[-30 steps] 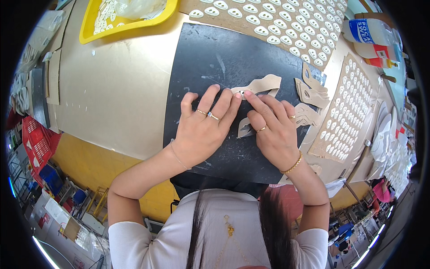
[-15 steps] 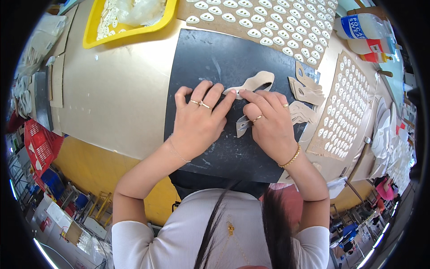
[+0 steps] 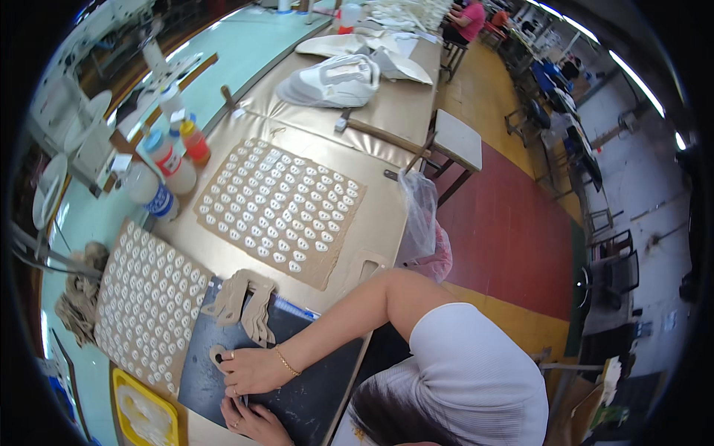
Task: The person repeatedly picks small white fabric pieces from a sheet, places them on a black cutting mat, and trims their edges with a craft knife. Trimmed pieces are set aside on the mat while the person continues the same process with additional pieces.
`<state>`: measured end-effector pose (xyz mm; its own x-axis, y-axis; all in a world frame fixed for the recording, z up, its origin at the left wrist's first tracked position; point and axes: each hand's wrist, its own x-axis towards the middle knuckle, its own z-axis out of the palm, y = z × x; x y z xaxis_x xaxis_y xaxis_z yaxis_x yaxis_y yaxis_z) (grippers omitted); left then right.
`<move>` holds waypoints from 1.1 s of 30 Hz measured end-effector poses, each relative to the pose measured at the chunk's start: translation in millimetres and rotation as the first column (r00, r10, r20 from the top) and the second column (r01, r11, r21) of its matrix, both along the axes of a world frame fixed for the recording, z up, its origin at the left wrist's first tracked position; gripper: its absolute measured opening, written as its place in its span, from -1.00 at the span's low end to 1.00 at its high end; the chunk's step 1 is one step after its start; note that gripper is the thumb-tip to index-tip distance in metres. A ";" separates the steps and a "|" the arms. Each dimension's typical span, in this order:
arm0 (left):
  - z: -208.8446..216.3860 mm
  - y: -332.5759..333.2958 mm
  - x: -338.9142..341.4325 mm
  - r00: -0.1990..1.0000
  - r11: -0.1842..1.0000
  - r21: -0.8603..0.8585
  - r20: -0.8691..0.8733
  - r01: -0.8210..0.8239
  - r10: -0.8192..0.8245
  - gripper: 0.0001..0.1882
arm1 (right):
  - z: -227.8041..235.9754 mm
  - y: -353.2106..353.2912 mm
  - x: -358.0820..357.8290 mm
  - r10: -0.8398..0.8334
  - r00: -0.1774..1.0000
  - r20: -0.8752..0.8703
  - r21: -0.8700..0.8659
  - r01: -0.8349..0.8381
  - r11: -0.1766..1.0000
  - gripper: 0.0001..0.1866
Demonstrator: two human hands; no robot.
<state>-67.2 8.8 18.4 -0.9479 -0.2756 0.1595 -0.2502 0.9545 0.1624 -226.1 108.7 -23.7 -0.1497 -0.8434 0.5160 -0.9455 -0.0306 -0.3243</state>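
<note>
My right hand point(image 3: 256, 370) is low over a dark cutting mat point(image 3: 312, 342), fingers bent down at a beige looped piece point(image 3: 216, 352) whose rounded end shows beyond them. Just nearer to me, my left hand point(image 3: 254, 425) lies with its fingers bent close under the right one. A small grey sliver shows between the two hands, too small to make out. What the left fingertips hold, if anything, is hidden. Several beige cut pieces with slots point(image 3: 256, 308) are stacked on the mat's far edge, beyond my right hand.
Two brown sheets bearing rows of small white oval pieces, one left point(image 3: 152, 297) and one farther off point(image 3: 282, 204), lie beyond the mat. A yellow tray point(image 3: 175, 427) stands at lower left. Bottles point(image 3: 175, 163) line the far side; white caps point(image 3: 335, 82) and a stool point(image 3: 457, 141) are farther off.
My view has swung to the right, bringing in the aisle and caps. Both hands stay together on the mat, the right one now partly covering the beige looped piece.
</note>
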 end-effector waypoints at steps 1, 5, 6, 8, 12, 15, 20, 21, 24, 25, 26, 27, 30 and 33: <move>-9.6 -0.7 -0.1 0.999 0.999 -0.023 -0.048 0.022 -0.023 -0.58 | -5.2 1.9 0.9 -0.005 1.000 0.007 0.015 0.005 1.000 -0.90; -13.0 -3.9 -1.2 0.996 0.997 -0.067 -0.080 0.028 -0.034 -0.56 | -18.2 2.8 -1.4 0.027 0.997 0.079 -0.007 -0.026 1.000 -0.90; -12.3 -3.7 -1.4 0.995 0.996 -0.080 -0.084 0.046 -0.052 -0.55 | -23.6 4.8 -1.4 0.031 0.997 0.075 -0.037 -0.028 0.999 -0.89; -11.9 -9.0 1.6 0.999 0.996 -0.083 -0.001 0.037 -0.037 -0.51 | -28.5 2.5 3.7 -0.024 0.999 0.028 -0.079 0.026 0.997 -0.88; -22.6 -10.1 3.3 0.996 0.992 -0.129 0.092 -0.008 0.020 -0.46 | -16.5 5.2 5.5 -0.085 0.994 -0.065 -0.021 0.084 0.996 -0.87; -41.5 -7.2 -2.3 1.000 0.999 -0.051 -0.011 -0.001 0.000 -0.51 | -32.0 4.6 1.9 -0.099 0.988 0.115 0.013 0.098 0.995 -0.87; -47.6 -9.1 -7.5 0.965 0.992 0.129 -0.262 0.007 0.027 -0.40 | 27.7 23.8 -32.3 -0.069 0.957 0.280 -0.048 0.085 0.995 -0.83; -44.7 -6.6 -6.8 0.970 0.997 0.074 -0.243 -0.007 0.025 -0.37 | 49.3 34.1 -43.2 0.013 0.908 0.418 -0.110 0.037 0.993 -0.85; -39.5 -5.4 -9.0 0.967 0.996 0.079 -0.250 -0.027 0.046 -0.32 | 59.1 39.6 -53.5 -0.105 0.777 0.621 -0.087 0.201 0.976 -0.72; -36.9 -9.6 -8.6 0.964 0.996 0.085 -0.263 -0.016 0.038 -0.32 | 61.2 39.1 -53.4 -0.135 0.840 0.526 -0.138 0.242 0.960 -0.68; -35.7 -14.3 -1.6 0.972 0.995 0.099 -0.232 -0.023 0.045 -0.32 | 68.9 38.3 -44.5 -0.230 0.810 0.539 -0.014 0.281 0.960 -0.68; -34.2 -16.8 2.5 0.977 0.992 0.122 -0.208 -0.013 0.038 -0.33 | 67.6 37.5 -37.3 -0.230 0.798 0.557 -0.003 0.279 0.960 -0.68; -28.4 -1.2 8.1 0.972 0.998 0.051 -0.229 -0.039 0.049 -0.32 | 64.2 46.0 -20.8 -0.186 0.864 0.467 0.098 0.158 0.983 -0.69; -26.5 3.4 7.3 0.974 0.997 0.065 -0.219 -0.046 0.060 -0.33 | 52.0 45.1 -6.6 -0.170 0.960 0.222 0.170 0.134 0.976 -0.67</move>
<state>-59.9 12.3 -8.0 -0.8751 -0.3397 0.3447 -0.2518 0.9279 0.2751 -232.7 153.8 28.3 -0.3832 -0.8669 0.3188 -0.8320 0.1741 -0.5267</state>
